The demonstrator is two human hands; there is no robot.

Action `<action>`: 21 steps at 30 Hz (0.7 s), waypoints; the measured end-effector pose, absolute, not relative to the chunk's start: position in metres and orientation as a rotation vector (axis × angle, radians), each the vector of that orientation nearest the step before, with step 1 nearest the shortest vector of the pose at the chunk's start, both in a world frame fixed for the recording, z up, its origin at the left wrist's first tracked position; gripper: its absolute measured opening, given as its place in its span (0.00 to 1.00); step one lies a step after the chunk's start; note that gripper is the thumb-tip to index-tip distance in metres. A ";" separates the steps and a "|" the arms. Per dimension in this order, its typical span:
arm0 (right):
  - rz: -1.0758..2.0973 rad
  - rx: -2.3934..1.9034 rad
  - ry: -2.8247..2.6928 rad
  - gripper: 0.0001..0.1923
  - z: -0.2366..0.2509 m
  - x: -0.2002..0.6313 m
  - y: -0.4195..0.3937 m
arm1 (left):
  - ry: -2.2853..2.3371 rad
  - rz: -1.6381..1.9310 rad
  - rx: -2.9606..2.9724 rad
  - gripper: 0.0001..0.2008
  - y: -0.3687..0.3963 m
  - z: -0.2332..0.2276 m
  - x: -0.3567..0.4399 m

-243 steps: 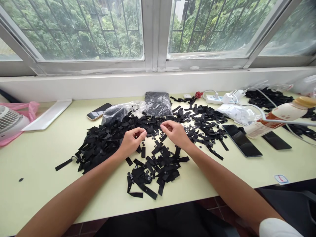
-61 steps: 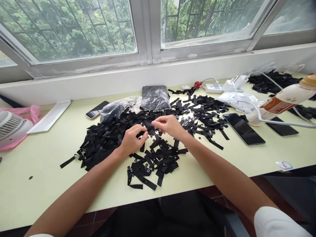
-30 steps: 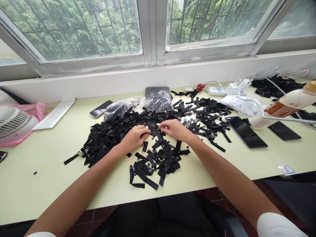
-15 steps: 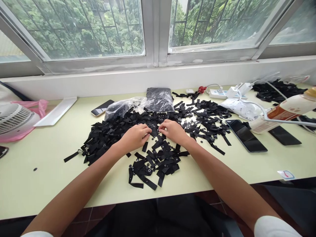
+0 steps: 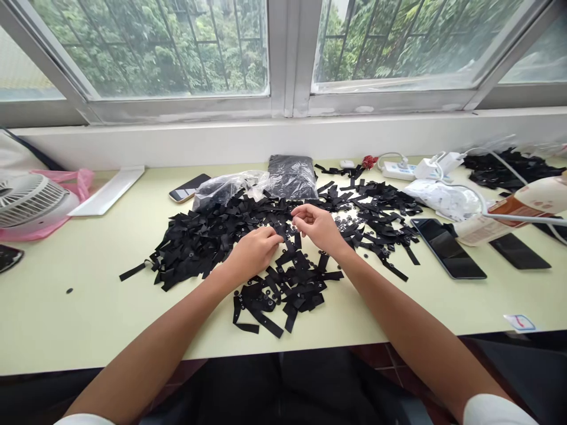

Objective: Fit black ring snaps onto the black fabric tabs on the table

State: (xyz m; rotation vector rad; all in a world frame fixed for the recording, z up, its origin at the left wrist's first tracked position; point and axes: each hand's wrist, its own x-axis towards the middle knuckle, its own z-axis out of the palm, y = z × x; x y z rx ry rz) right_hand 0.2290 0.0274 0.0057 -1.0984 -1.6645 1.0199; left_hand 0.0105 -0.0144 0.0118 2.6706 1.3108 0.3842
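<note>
Both hands pinch one black fabric strip over the pile.
Nearest us, small heap of black fabric strips; above it our left hand and right hand pinch a narrow black fabric strip together; beyond, clear plastic bag on pale green table.

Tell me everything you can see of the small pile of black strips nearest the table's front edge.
The small pile of black strips lies on the pale green table, just in front of both hands. The strips look like short flat fabric or ribbon pieces, matte black, crossing each other loosely at all angles. Several carry a small round snap or eyelet. One longer strip trails out at the front left. The left hand rests at the pile's far edge; the right hand hovers just beyond.
</note>
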 end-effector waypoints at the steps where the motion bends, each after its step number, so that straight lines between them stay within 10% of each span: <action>1: 1.063 -1.096 -1.635 0.12 0.006 0.229 0.028 | 1.321 0.411 2.682 0.19 -0.017 0.013 0.012; 21: 1.251 -1.044 -1.514 0.18 0.006 0.222 0.022 | 1.294 0.419 2.241 0.13 -0.015 0.030 0.006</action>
